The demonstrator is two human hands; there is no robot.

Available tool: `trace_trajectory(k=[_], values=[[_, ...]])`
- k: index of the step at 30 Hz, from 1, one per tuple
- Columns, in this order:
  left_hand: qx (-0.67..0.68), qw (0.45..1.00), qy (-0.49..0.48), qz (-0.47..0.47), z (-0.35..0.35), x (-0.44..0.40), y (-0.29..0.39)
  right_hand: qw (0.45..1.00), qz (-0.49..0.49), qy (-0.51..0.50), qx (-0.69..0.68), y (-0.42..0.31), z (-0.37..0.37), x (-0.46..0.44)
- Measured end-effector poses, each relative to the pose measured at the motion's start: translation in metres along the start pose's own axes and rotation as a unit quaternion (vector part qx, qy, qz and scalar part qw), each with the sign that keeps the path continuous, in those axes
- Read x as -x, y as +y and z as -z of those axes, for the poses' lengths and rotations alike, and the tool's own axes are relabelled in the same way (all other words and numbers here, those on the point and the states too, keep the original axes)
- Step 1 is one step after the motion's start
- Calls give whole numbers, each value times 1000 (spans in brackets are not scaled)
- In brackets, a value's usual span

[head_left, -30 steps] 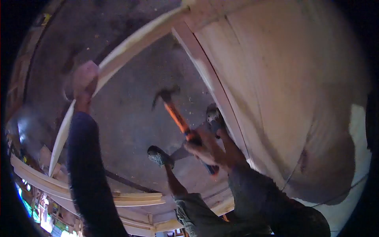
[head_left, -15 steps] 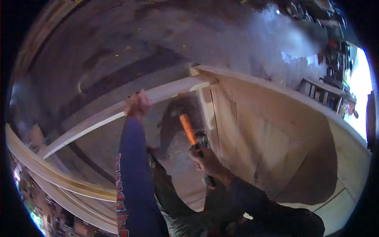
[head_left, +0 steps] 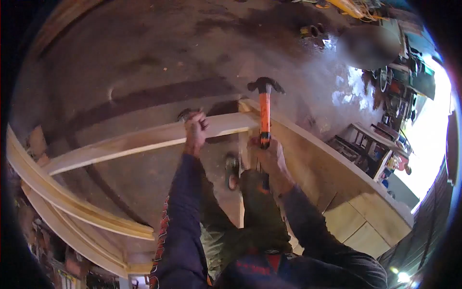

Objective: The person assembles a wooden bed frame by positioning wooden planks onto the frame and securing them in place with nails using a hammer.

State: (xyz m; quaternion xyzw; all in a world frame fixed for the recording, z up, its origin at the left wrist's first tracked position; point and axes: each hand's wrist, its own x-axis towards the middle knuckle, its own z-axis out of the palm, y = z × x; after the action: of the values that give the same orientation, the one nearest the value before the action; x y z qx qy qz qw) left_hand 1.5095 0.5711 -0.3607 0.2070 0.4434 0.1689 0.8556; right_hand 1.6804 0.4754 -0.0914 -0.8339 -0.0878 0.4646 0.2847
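A person's two bare hands above an unfinished wooden frame, seen from the head. The right hand (head_left: 271,153) grips the dark lower part of the handle of a claw hammer (head_left: 265,113); the orange part of the handle rises nearly straight up the view from the fist, with the dark metal head uppermost. The hammer lies in view just beside the far right end of a pale wooden beam (head_left: 120,145), near its corner with a wide wooden panel (head_left: 363,219). The left hand (head_left: 196,129), fingers curled closed, is at the beam, to the left of the hammer; a small dark shape (head_left: 185,114) shows at its far edge, too unclear to name, and whether the hand holds it or touches the beam cannot be told. The beam slants down to the left toward long, stepped rails (head_left: 79,196), which appear curved. Below the hands, a shoe (head_left: 232,171) stands on the grey floor (head_left: 159,62). The left sleeve (head_left: 179,216) is dark, with red lettering along its outer side. Beyond the panel, at right, is a wooden stand (head_left: 375,135) near a bright opening (head_left: 435,130).
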Motion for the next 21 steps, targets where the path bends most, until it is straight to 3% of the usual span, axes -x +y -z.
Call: trace_trajectory(k=[1, 4, 5, 11, 13, 15, 18, 20, 21], values=[[264, 963, -15, 57, -12, 10, 10, 999, -19, -12, 40, -5, -2, -5], [367, 929, 21, 37, -103, 42, 62, 999, 16, -22, -41, -19, -22, -43], [427, 903, 34, 27, -118, 45, 67, 999, 9, -38, 29, -26, -23, -57], [379, 919, 29, -106, -144, 31, 77, 986, 79, -138, 47, -43, -25, -122], [342, 934, 65, -82, -153, 26, 71, 990, 37, -137, 25, -28, -14, -115], [311, 944, 80, -79, -164, 13, 69, 974, 90, -155, 141, -19, -4, -143], [263, 957, 74, -99, -153, 6, 50, 974, 86, -170, 119, -18, 1, -163], [344, 928, -4, -140, -139, -8, 34, 977, 62, -184, 93, -22, 10, -182], [288, 948, 67, -119, -138, -15, 29, 977, 45, -197, 71, -24, 15, -193]])
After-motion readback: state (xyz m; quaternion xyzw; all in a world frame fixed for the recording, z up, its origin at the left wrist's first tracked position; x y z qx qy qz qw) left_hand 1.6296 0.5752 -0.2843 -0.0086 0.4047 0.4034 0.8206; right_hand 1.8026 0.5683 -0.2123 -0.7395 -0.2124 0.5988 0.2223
